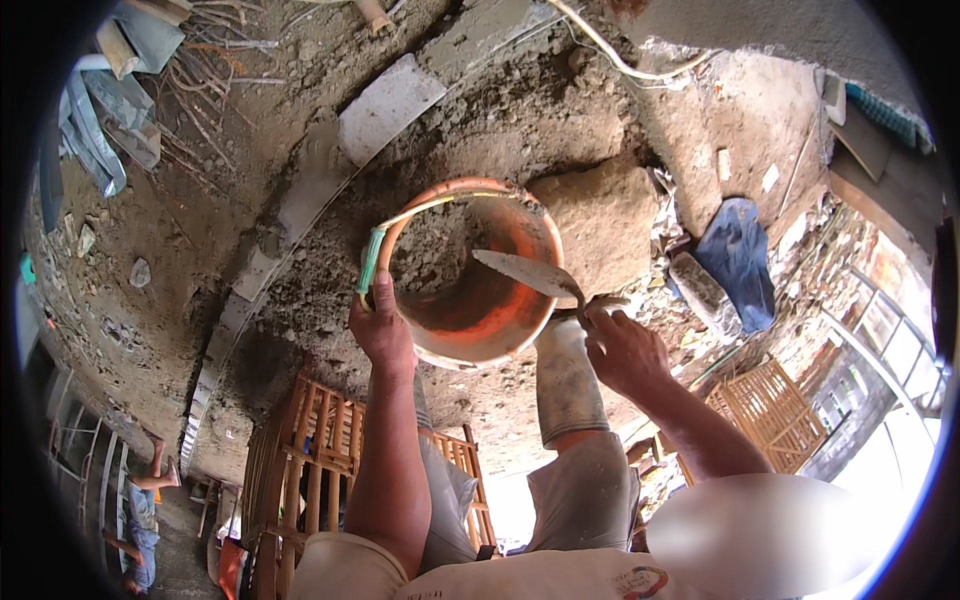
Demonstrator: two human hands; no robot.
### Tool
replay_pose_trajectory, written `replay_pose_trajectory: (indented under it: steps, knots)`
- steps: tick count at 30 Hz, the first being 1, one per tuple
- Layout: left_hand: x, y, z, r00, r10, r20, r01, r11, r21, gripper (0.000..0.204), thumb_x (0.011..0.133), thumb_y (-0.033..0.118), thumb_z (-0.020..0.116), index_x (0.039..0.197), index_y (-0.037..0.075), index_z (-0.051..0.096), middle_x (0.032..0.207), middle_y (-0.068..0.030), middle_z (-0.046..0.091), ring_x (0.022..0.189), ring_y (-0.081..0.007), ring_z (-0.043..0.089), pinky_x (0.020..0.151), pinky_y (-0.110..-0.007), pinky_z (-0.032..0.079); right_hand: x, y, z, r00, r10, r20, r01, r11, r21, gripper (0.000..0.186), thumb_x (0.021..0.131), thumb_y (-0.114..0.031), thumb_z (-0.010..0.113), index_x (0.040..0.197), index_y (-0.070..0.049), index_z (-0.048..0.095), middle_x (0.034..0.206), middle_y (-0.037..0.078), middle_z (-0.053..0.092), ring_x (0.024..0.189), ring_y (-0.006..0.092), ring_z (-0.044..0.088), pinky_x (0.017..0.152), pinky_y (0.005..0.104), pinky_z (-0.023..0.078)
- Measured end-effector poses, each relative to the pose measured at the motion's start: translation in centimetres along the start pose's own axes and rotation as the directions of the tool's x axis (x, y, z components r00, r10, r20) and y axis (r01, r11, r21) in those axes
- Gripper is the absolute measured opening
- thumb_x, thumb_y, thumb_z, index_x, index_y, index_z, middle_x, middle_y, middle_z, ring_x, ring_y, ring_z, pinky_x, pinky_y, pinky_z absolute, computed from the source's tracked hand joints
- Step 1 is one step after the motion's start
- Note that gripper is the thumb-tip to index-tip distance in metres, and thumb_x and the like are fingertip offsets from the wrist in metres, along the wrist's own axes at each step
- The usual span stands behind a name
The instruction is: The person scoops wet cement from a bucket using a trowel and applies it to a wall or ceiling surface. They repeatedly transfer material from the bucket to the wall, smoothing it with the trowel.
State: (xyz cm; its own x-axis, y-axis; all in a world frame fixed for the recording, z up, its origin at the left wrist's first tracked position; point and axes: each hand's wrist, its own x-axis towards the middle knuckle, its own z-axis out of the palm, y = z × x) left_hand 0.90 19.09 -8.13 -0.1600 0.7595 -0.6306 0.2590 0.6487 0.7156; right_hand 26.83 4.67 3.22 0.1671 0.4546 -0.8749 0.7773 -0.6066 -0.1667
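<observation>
My left hand [385,330] grips the near left rim of an orange bucket [530,250], beside the green grip on its handle [374,255]. Dark, lumpy soil or rubble [430,255] lies inside. My right hand [625,350] holds a trowel by its handle; its dirty blade [525,270] is tilted over the bucket’s right half. The bucket is just beyond my booted legs, beside a large flat stone [595,205].
A curved row of concrete edging [390,110] crosses the dirt. Twigs and metal scraps [90,130] lie upper left, a blue cloth [735,260] and concrete chunk [705,295] right. Wooden slatted crates [755,415] stand behind. Another person [142,530] is at lower left.
</observation>
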Motion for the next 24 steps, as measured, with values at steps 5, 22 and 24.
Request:
replay_pose_trajectory:
  steps: [5, 22, 24]
  knots:
    - [-0.9, 1.1, 0.4, 1.000, -0.022, -0.015, 0.023, 0.998, 0.065, 0.042, 0.095, 0.038, 0.066, 0.107, -0.002, 0.063, 0.091, -0.0026, 0.062, 0.083, -0.0116, 0.054, 0.075, -0.028, 0.044, 7.8, -2.1, 4.2, 0.993, -0.074, -0.090, 0.053, 0.975, -0.218, 0.038, 0.095, -0.017, 0.049, 0.130, -0.003, 0.046, 0.104, 0.017, 0.059, 0.094, 0.0302, 0.065, 0.077, 0.0429, 0.056]
    - [-0.9, 0.4, 0.2, 0.999, 0.000, -0.038, 0.002, 0.999, 0.047, 0.042, 0.095, 0.038, 0.065, 0.109, -0.001, 0.063, 0.091, -0.0018, 0.062, 0.082, -0.0100, 0.053, 0.074, -0.026, 0.043, 9.6, -5.3, 7.3, 0.916, -0.250, 0.313, 0.286, 0.955, -0.077, 0.025, 0.090, -0.021, 0.058, 0.112, -0.013, 0.064, 0.104, 0.012, 0.068, 0.096, 0.0303, 0.070, 0.079, 0.0427, 0.058]
    - [-0.7, 0.5, -0.2, 0.999, 0.006, -0.041, -0.004, 0.998, 0.057, 0.043, 0.095, 0.039, 0.065, 0.109, -0.001, 0.063, 0.092, -0.0025, 0.062, 0.083, -0.0105, 0.054, 0.074, -0.027, 0.043, 9.9, -6.0, 7.2, 0.921, -0.209, 0.328, 0.217, 0.976, 0.010, 0.026, 0.090, -0.023, 0.058, 0.113, -0.014, 0.065, 0.105, 0.012, 0.068, 0.101, 0.0288, 0.068, 0.083, 0.0407, 0.057]
